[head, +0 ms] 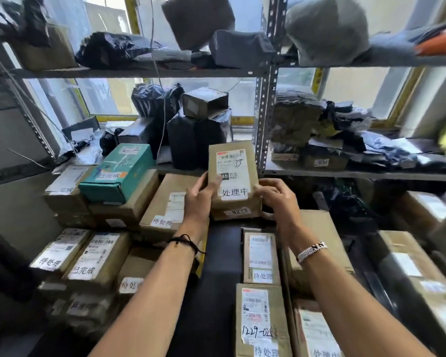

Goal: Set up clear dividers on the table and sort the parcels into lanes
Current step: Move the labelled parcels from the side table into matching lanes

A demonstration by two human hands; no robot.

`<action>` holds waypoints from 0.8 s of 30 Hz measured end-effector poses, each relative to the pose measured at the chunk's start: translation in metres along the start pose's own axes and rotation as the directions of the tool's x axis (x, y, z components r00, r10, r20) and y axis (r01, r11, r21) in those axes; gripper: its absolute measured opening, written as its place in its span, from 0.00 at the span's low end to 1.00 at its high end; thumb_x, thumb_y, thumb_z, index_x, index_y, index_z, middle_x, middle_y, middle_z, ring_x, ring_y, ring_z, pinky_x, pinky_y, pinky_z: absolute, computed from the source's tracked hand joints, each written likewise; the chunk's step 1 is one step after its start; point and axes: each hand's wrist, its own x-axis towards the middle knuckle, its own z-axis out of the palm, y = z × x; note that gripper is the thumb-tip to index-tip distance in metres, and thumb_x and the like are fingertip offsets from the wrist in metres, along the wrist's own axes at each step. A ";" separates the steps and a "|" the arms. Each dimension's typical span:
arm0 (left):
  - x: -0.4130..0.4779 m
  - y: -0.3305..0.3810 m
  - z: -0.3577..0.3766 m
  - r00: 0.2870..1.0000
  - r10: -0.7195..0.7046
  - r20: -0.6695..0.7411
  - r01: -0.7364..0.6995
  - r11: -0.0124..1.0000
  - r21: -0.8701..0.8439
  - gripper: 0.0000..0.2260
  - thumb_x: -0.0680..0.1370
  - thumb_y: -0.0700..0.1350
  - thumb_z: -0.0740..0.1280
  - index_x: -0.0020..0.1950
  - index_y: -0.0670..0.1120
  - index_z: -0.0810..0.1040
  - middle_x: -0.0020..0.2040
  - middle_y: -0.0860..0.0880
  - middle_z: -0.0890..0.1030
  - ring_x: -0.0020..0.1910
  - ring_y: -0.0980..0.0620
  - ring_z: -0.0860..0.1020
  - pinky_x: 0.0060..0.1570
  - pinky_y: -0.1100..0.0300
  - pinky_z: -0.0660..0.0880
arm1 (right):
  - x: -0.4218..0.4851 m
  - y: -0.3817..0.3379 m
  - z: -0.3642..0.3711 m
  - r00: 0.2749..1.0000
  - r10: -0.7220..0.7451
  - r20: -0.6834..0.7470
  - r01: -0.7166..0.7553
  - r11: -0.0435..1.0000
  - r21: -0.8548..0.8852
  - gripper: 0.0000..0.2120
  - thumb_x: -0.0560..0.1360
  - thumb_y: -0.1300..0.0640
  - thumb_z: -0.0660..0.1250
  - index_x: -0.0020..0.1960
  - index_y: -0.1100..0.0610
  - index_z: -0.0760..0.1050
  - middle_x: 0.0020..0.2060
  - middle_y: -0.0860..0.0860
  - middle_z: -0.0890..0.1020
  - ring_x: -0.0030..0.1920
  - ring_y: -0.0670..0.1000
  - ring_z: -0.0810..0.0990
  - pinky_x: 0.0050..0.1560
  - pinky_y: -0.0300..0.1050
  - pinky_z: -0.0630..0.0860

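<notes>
A small brown cardboard parcel (232, 171) with a white shipping label and a white sticker reading 处理中 is held up at the centre of the view. My left hand (200, 198) grips its left edge, thumb across the front. My right hand (278, 199) holds its right lower edge with curled fingers. Under it lies another brown box (236, 212) marked 0275. On the dark table (216, 266) several labelled parcels lie in rows: two (260, 256) (260, 320) on the right marked 待处理, others at left (95, 256). No clear dividers can be made out.
A teal box (119, 171) sits on stacked brown cartons at the left. Metal shelving (264, 99) behind holds black plastic-wrapped parcels and boxes on two levels. More cartons (417, 266) crowd the right edge. A thin cord (160, 81) hangs down in front of the shelves.
</notes>
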 end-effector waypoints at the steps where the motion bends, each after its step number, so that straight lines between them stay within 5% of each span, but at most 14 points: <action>1: -0.008 -0.006 0.014 0.999 -0.017 0.033 0.016 1.000 0.009 0.15 0.78 0.49 0.75 0.65 0.51 0.83 0.61 0.47 0.86 0.58 0.45 0.86 0.55 0.52 0.83 | -0.004 -0.002 -0.014 1.000 -0.003 -0.031 0.002 1.000 -0.013 0.20 0.73 0.49 0.79 0.59 0.53 0.77 0.48 0.52 0.88 0.48 0.50 0.87 0.36 0.44 0.83; 6: -0.041 -0.024 0.080 0.994 0.041 0.104 -0.051 0.994 0.094 0.25 0.73 0.51 0.78 0.70 0.50 0.82 0.69 0.46 0.78 0.62 0.46 0.83 0.59 0.48 0.83 | -0.030 -0.007 -0.079 0.993 0.010 -0.114 -0.009 1.000 0.009 0.30 0.74 0.50 0.78 0.71 0.45 0.67 0.58 0.57 0.81 0.50 0.57 0.88 0.41 0.54 0.86; 10: -0.060 -0.044 0.120 0.979 -0.018 0.204 0.000 0.996 0.085 0.17 0.76 0.48 0.77 0.64 0.47 0.83 0.59 0.46 0.86 0.55 0.49 0.86 0.51 0.54 0.84 | -0.046 -0.011 -0.136 0.983 0.032 -0.181 -0.035 0.999 -0.012 0.33 0.71 0.47 0.78 0.72 0.38 0.67 0.65 0.58 0.78 0.54 0.60 0.87 0.47 0.61 0.86; 14: -0.078 -0.072 0.144 0.979 -0.044 0.200 0.013 0.989 0.150 0.13 0.78 0.49 0.76 0.58 0.46 0.81 0.55 0.46 0.86 0.54 0.48 0.85 0.48 0.57 0.83 | -0.064 -0.008 -0.179 0.984 0.056 -0.171 -0.061 0.998 -0.022 0.24 0.76 0.47 0.76 0.66 0.38 0.69 0.63 0.59 0.81 0.53 0.60 0.88 0.48 0.61 0.86; 20: -0.105 -0.115 0.154 0.984 -0.080 0.161 0.045 0.977 0.210 0.23 0.73 0.61 0.74 0.63 0.50 0.81 0.57 0.47 0.84 0.55 0.49 0.84 0.54 0.51 0.83 | -0.100 0.019 -0.218 0.984 0.110 -0.142 -0.119 0.991 -0.058 0.34 0.70 0.43 0.79 0.71 0.34 0.67 0.62 0.57 0.82 0.52 0.59 0.88 0.48 0.55 0.86; 24: -0.123 -0.142 0.157 0.986 -0.071 0.149 0.028 0.962 0.271 0.21 0.72 0.64 0.72 0.53 0.49 0.80 0.52 0.46 0.85 0.46 0.52 0.84 0.43 0.59 0.79 | -0.112 0.033 -0.224 0.975 0.152 -0.164 -0.182 0.966 -0.185 0.32 0.72 0.38 0.73 0.73 0.33 0.68 0.63 0.56 0.79 0.56 0.57 0.86 0.52 0.55 0.84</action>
